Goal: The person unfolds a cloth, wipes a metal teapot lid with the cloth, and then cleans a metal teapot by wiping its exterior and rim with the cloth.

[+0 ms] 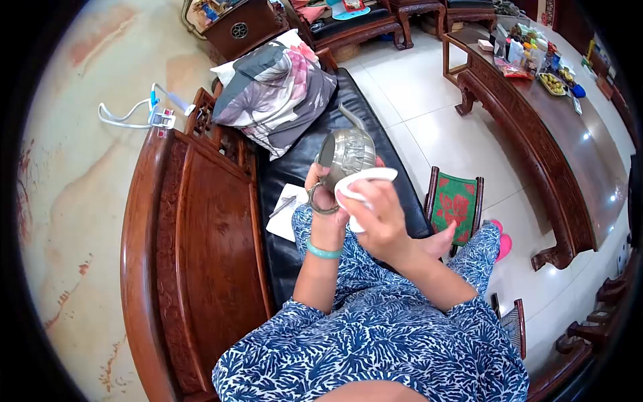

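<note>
A silver-coloured metal teapot [355, 149] with raised patterning is held over my lap, its long spout tilted upward and away from me. My left hand [326, 194] is closed around its curved handle, the fingers partly hidden behind the pot. Folded in my right hand [379, 218] is a white cloth [367, 175], pressed up against the pot's lower side or very close to it. The pot's round opening faces left; no lid shows on it. A pale green bangle [324, 252] circles my left wrist.
I sit on a black-cushioned wooden bench [191, 261]. A white sheet [282, 218] with a pen-like object lies at my left, and a floral pillow [274, 94] stands farther along. A green-topped stool [454, 206] and a long table [536, 114] crowded with items are at right.
</note>
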Tool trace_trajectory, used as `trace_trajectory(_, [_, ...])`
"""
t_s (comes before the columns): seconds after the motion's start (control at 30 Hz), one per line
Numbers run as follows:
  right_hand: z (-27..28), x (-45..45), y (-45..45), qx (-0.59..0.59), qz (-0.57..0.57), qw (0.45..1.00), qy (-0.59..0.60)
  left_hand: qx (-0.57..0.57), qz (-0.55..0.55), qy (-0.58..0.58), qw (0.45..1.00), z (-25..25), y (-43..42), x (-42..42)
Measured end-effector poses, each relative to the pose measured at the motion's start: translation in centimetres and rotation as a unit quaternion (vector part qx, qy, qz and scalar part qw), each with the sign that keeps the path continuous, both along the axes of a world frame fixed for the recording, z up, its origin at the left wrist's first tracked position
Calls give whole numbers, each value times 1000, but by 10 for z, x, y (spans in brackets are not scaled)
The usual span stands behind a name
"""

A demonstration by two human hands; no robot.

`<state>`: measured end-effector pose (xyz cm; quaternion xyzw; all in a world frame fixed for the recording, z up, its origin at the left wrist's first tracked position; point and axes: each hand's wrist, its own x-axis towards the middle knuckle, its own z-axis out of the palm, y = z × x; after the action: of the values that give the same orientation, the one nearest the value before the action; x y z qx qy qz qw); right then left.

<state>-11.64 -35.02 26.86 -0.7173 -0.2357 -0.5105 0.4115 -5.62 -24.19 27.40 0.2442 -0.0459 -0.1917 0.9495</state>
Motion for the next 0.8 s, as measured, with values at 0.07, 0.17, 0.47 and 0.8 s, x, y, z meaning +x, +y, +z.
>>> trace_trajectory(0.07, [0, 2, -3, -23, 7, 1000, -13, -16, -29, -19, 999, 3, 0, 1])
trace_trajectory(0.17, [25, 18, -23, 82, -22, 996, 21, -155, -106, 9, 982, 5, -1, -4])
trace_trajectory(0.47, [18, 25, -51, 42, 76, 996, 16, 21, -109, 52, 993, 4, 5, -4])
trace_trajectory(0.8, [35, 41, -78, 43, 36, 997, 51, -37, -185, 35, 981, 7, -21, 24])
